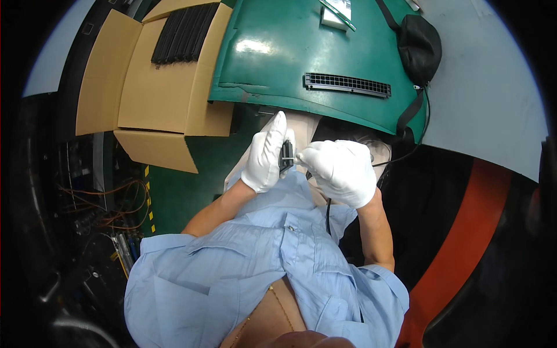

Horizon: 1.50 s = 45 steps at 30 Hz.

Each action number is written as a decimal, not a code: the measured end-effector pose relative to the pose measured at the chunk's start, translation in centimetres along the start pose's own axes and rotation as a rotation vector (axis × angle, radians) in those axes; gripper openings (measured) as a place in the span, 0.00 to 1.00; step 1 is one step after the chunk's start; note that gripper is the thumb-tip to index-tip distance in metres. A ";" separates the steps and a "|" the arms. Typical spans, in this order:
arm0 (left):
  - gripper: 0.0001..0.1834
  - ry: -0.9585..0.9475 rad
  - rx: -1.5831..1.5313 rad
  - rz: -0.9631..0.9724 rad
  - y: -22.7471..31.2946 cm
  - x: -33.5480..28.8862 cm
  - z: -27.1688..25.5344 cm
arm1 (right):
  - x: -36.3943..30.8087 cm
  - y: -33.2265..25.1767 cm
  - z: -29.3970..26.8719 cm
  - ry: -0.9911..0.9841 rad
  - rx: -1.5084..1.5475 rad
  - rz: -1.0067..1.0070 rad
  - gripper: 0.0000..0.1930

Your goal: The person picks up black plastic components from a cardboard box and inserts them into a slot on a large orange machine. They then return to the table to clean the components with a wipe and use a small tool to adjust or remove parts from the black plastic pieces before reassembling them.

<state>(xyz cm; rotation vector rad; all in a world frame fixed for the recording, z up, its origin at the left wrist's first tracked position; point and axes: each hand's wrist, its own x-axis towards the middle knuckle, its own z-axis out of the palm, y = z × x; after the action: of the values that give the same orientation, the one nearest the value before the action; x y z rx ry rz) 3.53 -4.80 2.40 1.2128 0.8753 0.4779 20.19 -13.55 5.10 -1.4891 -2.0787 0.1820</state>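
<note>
In a white glove, my left hand (266,155) is closed around a black plastic part (286,156), held upright in front of my lap. Only a narrow end of this part shows; the fingers cover the rest. My right hand (342,170), gloved in white too, has its fingers pinched together at the part's right side. A small light-coloured tip shows between those fingertips and the part, too small to name. A black slatted grille (348,85) lies on the green table (261,69) beyond my hands.
An open cardboard box (154,95) at the left holds a stack of black slatted strips (184,33). A black pouch (419,49) with a strap and cable lies at the table's right. A green pen (337,14) rests on a small white box (336,22) at the back.
</note>
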 end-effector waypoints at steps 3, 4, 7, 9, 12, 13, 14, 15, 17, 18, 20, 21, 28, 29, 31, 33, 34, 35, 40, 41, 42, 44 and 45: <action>0.40 0.008 -0.011 0.041 0.8 0.2 0.2 | -1.3 -0.3 0.1 -0.209 0.011 -0.013 0.18; 0.41 -0.012 -0.004 0.076 0.9 0.3 0.1 | -1.9 -0.2 0.5 -0.087 0.080 -0.056 0.17; 0.43 -0.029 0.071 0.056 0.3 -0.4 0.1 | -2.0 -0.6 -0.3 0.011 0.090 0.021 0.16; 0.44 -0.055 0.048 -0.005 0.4 -0.6 0.3 | -1.2 -0.3 -0.9 0.008 0.073 0.016 0.16; 0.46 -0.048 -0.003 -0.065 0.2 -1.0 0.5 | -0.9 0.2 -0.8 -0.037 -0.021 0.022 0.16; 0.47 -0.058 -0.003 -0.089 0.1 -1.0 0.5 | -0.6 0.4 -0.7 -0.048 -0.026 0.022 0.15; 0.48 -0.068 -0.003 -0.113 0.0 -1.1 0.5 | -0.3 0.6 -0.7 -0.059 -0.031 0.021 0.15; 0.49 -0.078 -0.003 -0.133 0.0 -1.0 0.5 | 0.0 0.8 -0.8 -0.069 -0.039 0.018 0.15; 0.52 -0.072 -0.054 -0.183 -0.1 -1.2 0.7 | 0.2 0.9 -0.6 -0.063 -0.031 0.044 0.14; 0.53 -0.064 -0.081 -0.205 -0.2 -1.2 0.7 | 0.1 1.0 -0.2 -0.068 -0.026 0.060 0.13; 0.54 -0.114 -0.096 -0.178 -0.6 -1.0 0.3 | 0.1 1.0 0.2 -0.017 0.076 0.207 0.10; 0.54 -0.134 -0.104 -0.164 -1.1 -0.9 -0.2 | 0.1 0.8 0.4 0.038 0.177 0.332 0.10; 0.45 -0.123 -0.260 -0.051 -3.5 0.2 0.6 | 2.3 -2.0 -2.0 -0.342 0.461 0.798 0.26; 0.44 -0.138 -0.230 -0.042 -3.5 0.1 0.6 | 2.0 -1.6 -2.0 -0.360 0.481 0.826 0.26; 0.36 -0.146 -0.177 0.076 -3.5 -0.1 0.6 | 1.4 -0.7 -1.9 -0.389 0.546 0.950 0.25; 0.32 -0.253 0.245 0.197 -2.7 -0.2 -1.1 | 0.7 0.4 -2.1 -0.324 0.601 1.043 0.22; 0.34 -0.243 0.396 0.215 -2.1 -0.8 -0.8 | 0.3 0.7 -2.2 -0.255 0.612 1.034 0.21; 0.38 -0.232 0.548 0.231 -1.8 -1.3 -0.6 | 0.1 0.9 -2.3 -0.187 0.623 1.025 0.20; 0.38 -0.026 0.760 0.536 -1.6 1.5 -2.4 | 2.3 4.6 -1.5 0.353 0.742 1.146 0.18; 0.37 0.086 0.769 0.475 -2.0 3.3 -2.7 | 2.2 6.8 -0.7 0.455 0.672 1.129 0.17; 0.37 0.192 0.798 0.497 -2.7 5.7 -3.7 | 1.6 9.6 0.9 0.459 0.439 1.025 0.16; 0.36 0.301 0.879 0.379 -1.3 10.1 -5.1 | 1.1 12.2 2.8 0.354 0.181 0.834 0.11; 0.35 0.323 0.937 0.312 -0.5 12.4 -5.5 | 1.1 12.9 2.9 0.241 -0.007 0.769 0.13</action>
<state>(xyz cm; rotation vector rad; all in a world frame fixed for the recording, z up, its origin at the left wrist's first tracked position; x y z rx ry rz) 6.49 7.45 -2.54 2.1918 1.2519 0.5369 29.17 -7.18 -2.35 -2.1283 -1.2401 0.2653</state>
